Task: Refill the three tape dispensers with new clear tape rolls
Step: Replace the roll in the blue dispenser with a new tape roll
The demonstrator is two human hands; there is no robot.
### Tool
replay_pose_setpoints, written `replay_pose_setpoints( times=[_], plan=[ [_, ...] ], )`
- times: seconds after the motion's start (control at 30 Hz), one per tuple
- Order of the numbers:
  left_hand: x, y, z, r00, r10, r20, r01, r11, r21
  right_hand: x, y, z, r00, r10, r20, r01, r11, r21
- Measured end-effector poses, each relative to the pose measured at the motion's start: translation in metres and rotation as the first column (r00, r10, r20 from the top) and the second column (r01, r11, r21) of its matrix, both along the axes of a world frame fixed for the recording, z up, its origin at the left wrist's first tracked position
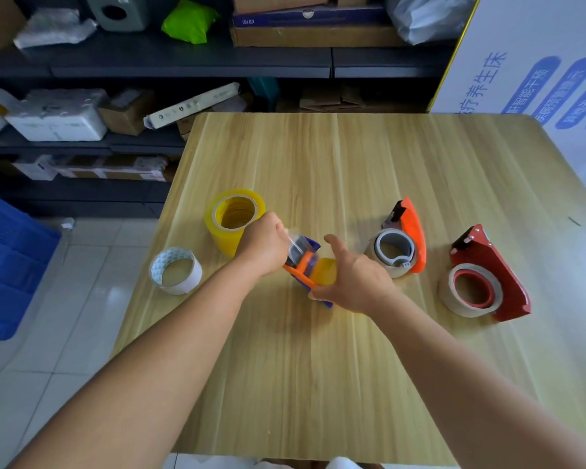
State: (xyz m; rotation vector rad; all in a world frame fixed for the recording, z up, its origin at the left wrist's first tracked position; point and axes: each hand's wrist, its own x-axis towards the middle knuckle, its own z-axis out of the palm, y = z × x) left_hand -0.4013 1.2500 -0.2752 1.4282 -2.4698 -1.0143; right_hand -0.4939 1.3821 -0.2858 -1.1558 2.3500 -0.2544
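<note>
A blue and orange tape dispenser (307, 262) with a yellowish clear roll in it sits at the table's middle. My left hand (263, 247) pinches the free end of its tape at the dispenser's front. My right hand (352, 279) curls round the dispenser's rear and roll. A stack of yellow-tinted clear tape rolls (234, 220) stands just behind my left hand. An orange dispenser (403, 242) with a nearly bare cardboard core lies to the right. A red dispenser (487, 282), also on a cardboard core, lies further right.
A white-backed tape roll (176, 270) lies near the wooden table's (318, 367) left edge. Dark shelves (183, 62) with boxes and foam run behind. A blue crate (7, 265) is on the tiled floor at left. A white printed board (538, 62) stands at right.
</note>
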Motion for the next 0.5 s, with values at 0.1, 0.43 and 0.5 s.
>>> replay_pose_setpoints(
  times=[0.1,0.43,0.5],
  plan=[
    [0.0,0.004,0.004,1.0,-0.015,-0.017,0.015,1.0,0.0,0.004,0.0,-0.002,0.999,-0.02,-0.028,0.02,1.0,0.006],
    [-0.006,0.02,0.018,0.979,-0.204,-0.024,0.202,0.977,-0.067,0.012,-0.001,-0.009,0.986,-0.104,-0.127,0.096,0.993,-0.071],
    [-0.007,0.024,0.02,0.973,-0.227,-0.043,0.224,0.972,-0.065,0.013,-0.001,-0.01,0.985,-0.114,-0.126,0.104,0.991,-0.086]
  ],
)
